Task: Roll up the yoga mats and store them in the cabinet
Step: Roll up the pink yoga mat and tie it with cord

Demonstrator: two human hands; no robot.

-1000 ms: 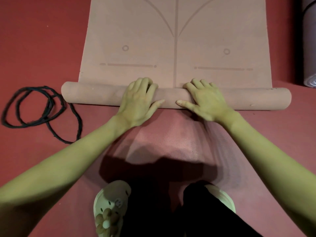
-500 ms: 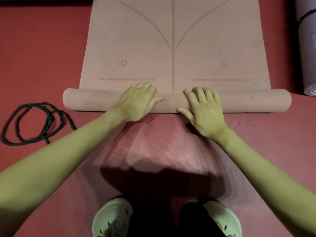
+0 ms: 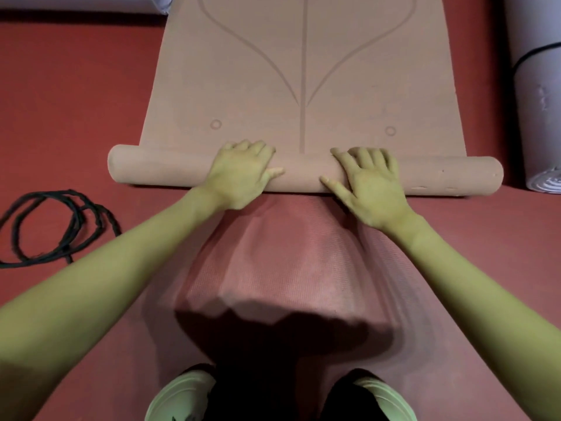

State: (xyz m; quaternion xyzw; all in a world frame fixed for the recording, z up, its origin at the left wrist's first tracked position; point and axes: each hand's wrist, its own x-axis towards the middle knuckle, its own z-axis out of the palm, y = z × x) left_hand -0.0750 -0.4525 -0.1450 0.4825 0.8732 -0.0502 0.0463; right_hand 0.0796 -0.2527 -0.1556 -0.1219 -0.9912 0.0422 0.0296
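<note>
A tan yoga mat [image 3: 303,71] lies on the red floor [image 3: 76,101], running from the centre of the frame to the top edge. Its near end is wound into a roll [image 3: 303,171] that spans the middle of the frame from left to right; the unrolled part beyond shows printed lines and two small circles.

The left hand [image 3: 239,177] rests on top of the roll, left of centre, fingers bent over its far side. The right hand [image 3: 368,183] rests on the roll right of centre, fingers likewise over the far side, thumb extended along the near face. Both grips press the roll and do not enclose it.

At the right edge lies a rolled grey mat [image 3: 537,101], bound by a dark strap. A black cord [image 3: 60,226] is coiled on the floor at the left. Two pale shoes [image 3: 179,396] appear at the bottom.
</note>
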